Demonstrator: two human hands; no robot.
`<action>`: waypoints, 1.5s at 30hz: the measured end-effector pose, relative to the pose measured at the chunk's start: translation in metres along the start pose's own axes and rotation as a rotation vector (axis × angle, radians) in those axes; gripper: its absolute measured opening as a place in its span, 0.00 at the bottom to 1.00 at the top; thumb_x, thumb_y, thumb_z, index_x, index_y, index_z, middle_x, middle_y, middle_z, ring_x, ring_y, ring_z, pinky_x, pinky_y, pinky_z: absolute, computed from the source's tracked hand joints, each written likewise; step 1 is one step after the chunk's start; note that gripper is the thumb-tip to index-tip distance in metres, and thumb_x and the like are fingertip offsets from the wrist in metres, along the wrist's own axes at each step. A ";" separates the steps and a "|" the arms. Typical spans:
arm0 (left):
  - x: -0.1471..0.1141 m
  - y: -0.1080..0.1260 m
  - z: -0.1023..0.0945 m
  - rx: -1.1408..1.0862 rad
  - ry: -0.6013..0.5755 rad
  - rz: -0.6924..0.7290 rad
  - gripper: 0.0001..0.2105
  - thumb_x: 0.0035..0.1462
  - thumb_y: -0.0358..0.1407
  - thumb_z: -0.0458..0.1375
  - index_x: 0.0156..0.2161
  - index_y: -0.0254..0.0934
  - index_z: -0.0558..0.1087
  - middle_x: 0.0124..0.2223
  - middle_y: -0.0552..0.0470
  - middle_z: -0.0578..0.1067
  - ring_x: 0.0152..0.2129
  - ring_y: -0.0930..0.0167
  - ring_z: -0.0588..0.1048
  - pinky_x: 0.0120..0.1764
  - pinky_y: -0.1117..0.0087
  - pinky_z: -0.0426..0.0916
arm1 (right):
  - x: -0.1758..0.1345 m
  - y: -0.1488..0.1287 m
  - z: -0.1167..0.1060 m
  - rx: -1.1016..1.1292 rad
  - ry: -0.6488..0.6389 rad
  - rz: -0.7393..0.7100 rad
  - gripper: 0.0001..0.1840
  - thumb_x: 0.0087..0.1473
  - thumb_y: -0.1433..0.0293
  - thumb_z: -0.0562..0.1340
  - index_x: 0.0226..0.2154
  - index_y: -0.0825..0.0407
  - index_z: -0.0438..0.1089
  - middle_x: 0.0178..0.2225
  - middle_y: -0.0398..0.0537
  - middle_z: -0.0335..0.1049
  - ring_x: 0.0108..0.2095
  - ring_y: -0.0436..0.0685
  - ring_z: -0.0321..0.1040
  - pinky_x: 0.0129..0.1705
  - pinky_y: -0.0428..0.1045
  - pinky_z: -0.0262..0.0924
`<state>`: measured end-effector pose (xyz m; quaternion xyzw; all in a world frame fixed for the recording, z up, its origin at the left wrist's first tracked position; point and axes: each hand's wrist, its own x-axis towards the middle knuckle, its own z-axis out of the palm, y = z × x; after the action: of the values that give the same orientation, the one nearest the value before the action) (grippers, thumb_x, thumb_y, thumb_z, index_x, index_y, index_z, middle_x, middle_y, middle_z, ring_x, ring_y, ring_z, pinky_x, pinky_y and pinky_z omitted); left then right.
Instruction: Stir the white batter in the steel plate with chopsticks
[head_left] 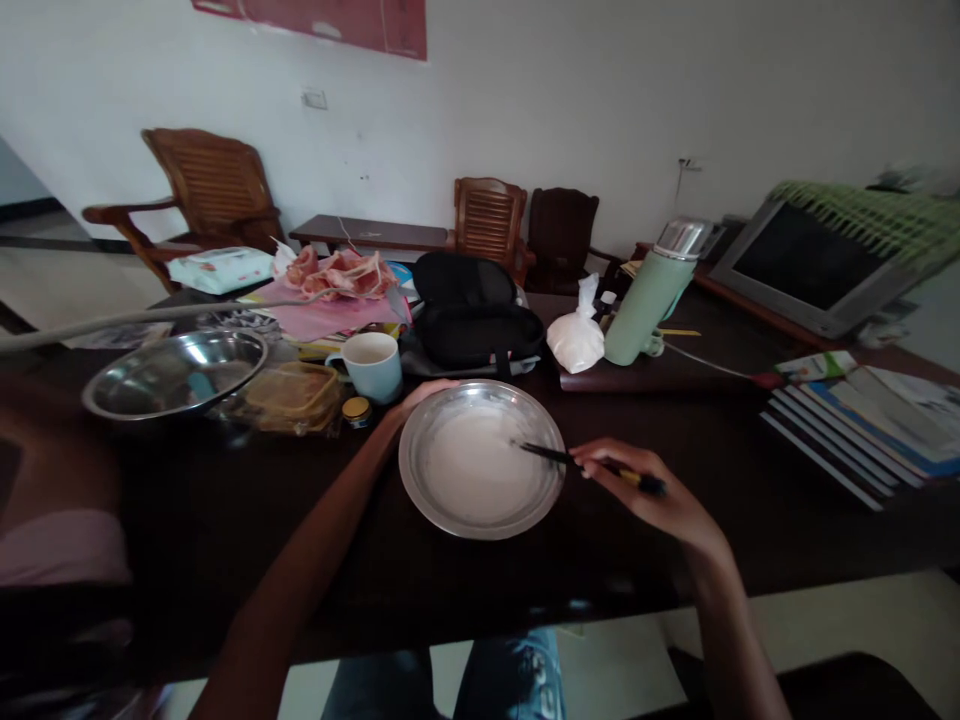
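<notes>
A round, shallow metal bowl on the dark table contains a milky white liquid. My left hand grips its far left rim, with the fingertips partly hidden behind the edge. In my right hand, fingers closed, is a slim black stick-like utensil with a yellow band near its back end. Its tip reaches over the right rim to the liquid; I cannot make out its exact kind. A pale blue mug and a small gold-lidded jar stand left of the bowl.
An emptier metal basin and a yellowish plastic box lie left, near another person's arm. Beyond the bowl are a black case, a tied bag of white powder and a green thermos. Books are stacked right.
</notes>
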<state>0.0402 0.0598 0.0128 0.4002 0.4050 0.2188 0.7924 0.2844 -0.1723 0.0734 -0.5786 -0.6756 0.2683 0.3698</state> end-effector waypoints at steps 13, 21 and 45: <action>0.001 0.000 0.000 0.058 -0.062 0.059 0.13 0.55 0.36 0.58 0.44 0.34 0.77 0.26 0.53 0.78 0.23 0.69 0.74 0.32 0.69 0.65 | 0.005 -0.007 0.018 -0.081 0.070 -0.077 0.11 0.58 0.66 0.56 0.39 0.48 0.73 0.36 0.47 0.74 0.38 0.55 0.71 0.42 0.50 0.64; -0.009 0.003 0.007 0.056 -0.049 0.069 0.13 0.60 0.32 0.51 0.38 0.29 0.78 0.22 0.54 0.76 0.24 0.70 0.73 0.34 0.71 0.65 | -0.003 -0.017 0.036 0.012 -0.103 -0.040 0.10 0.57 0.65 0.58 0.40 0.48 0.71 0.36 0.44 0.74 0.36 0.54 0.72 0.39 0.48 0.65; -0.007 0.002 0.008 0.063 -0.008 0.018 0.15 0.61 0.30 0.48 0.38 0.33 0.78 0.22 0.54 0.76 0.22 0.71 0.72 0.33 0.70 0.65 | -0.009 -0.016 -0.006 -0.123 -0.077 0.006 0.08 0.57 0.65 0.59 0.39 0.48 0.70 0.34 0.43 0.73 0.35 0.53 0.71 0.38 0.47 0.63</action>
<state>0.0426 0.0523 0.0203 0.4294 0.4048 0.2117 0.7791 0.2806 -0.1842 0.0875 -0.5915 -0.7028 0.2495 0.3065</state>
